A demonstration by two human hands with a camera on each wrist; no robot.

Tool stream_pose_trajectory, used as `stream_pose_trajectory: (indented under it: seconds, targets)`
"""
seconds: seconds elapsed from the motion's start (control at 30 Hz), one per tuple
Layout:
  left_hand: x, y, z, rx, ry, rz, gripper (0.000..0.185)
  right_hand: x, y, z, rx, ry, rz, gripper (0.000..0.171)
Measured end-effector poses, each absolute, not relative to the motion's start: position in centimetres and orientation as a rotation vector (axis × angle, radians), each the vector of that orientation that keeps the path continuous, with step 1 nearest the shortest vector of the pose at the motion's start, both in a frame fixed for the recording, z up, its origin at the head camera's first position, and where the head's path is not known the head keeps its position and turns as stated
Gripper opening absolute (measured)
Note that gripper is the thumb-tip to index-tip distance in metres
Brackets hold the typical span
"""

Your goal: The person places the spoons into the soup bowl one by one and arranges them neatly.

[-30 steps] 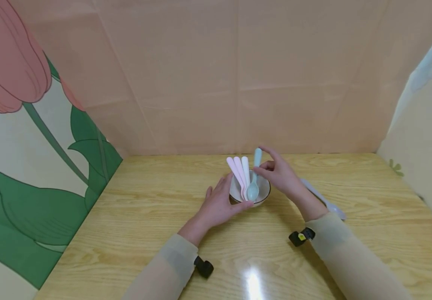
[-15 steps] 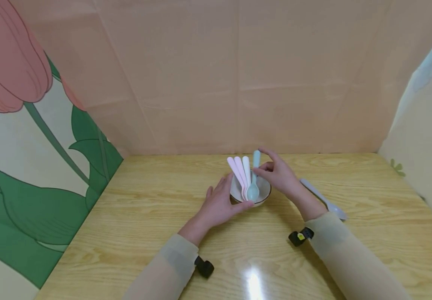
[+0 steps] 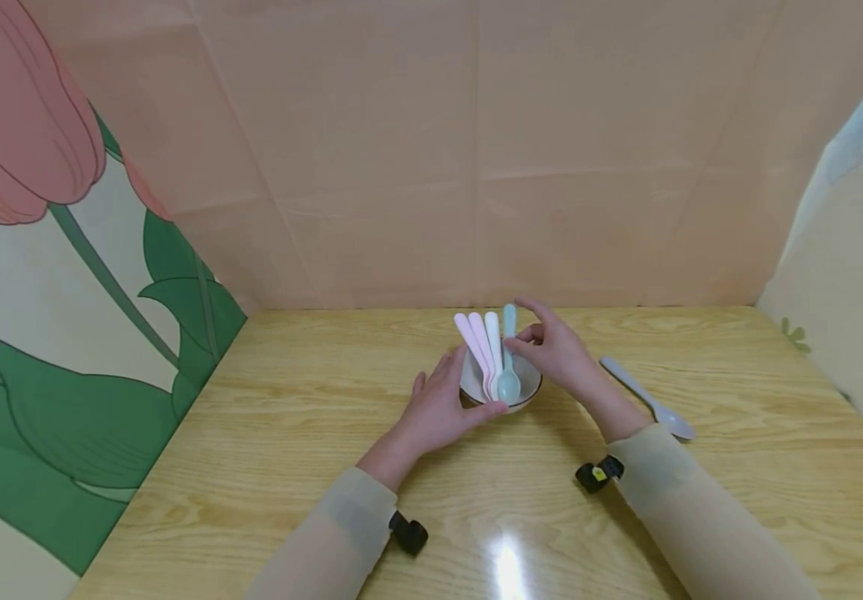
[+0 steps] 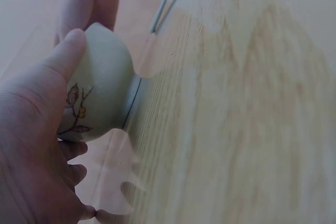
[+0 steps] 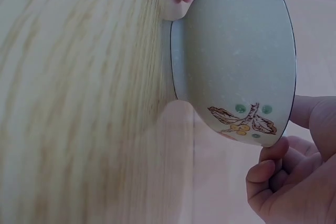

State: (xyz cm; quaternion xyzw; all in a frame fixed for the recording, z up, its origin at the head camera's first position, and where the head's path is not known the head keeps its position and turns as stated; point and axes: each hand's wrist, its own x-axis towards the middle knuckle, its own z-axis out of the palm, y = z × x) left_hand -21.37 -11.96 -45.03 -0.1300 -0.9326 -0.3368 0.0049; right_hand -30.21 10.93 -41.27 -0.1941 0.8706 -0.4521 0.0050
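Note:
A small white bowl with a dark rim point(image 3: 529, 385) stands on the table, its leaf pattern facing the right wrist view. My left hand point(image 3: 442, 407) holds it from the left, thumb along the near rim and fingers round the side. Two pink spoons point(image 3: 472, 335) and a white spoon point(image 3: 492, 329) lean in it, handles up. Beside them is a light blue spoon point(image 3: 509, 379); my right hand point(image 3: 559, 354) pinches its handle, thumb in front and index finger raised near the handle's end. In the right wrist view the bowl hides the spoons.
A grey spoon point(image 3: 645, 396) lies on the wooden table point(image 3: 266, 467), to the right of the bowl and close to my right forearm. Behind the table hangs a plain pinkish-brown sheet point(image 3: 371, 167). A tulip-printed panel point(image 3: 94, 392) lines the left side.
The blue spoon has shifted slightly left towards the white one, and its handle end is a little lower. My left hand and the bowl have stayed about where they were.

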Motion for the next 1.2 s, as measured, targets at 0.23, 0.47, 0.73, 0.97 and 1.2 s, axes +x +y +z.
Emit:
stream_pose_trajectory:
  seconds: [0.23,0.47,0.73,0.97,1.2]
  targets:
    - [-21.44,-11.89,-44.94,-0.405,-2.925,-1.049,0.119,-29.55,10.50,-41.07,-0.636,2.884,-1.262,0.069]
    - [-21.48,-11.80,-44.94,-0.416,-2.917,-1.051,0.117,-29.33,10.47,-40.89,-0.649,2.947,-1.146,0.062]
    - [-21.44,-11.82,-44.91,-0.409,-2.918,-1.052,0.117,-29.70,10.70,-40.96,-0.681,2.916,-1.116,0.065]
    - [-21.36,-11.89,-44.84,-0.406,-2.922,-1.053,0.119,-29.53,10.64,-40.80,-0.684,2.905,-1.101,0.066]
    - [-21.32,-11.89,-44.84,-0.406,-2.921,-1.054,0.118,-29.48,10.65,-40.89,-0.674,2.900,-1.120,0.066]
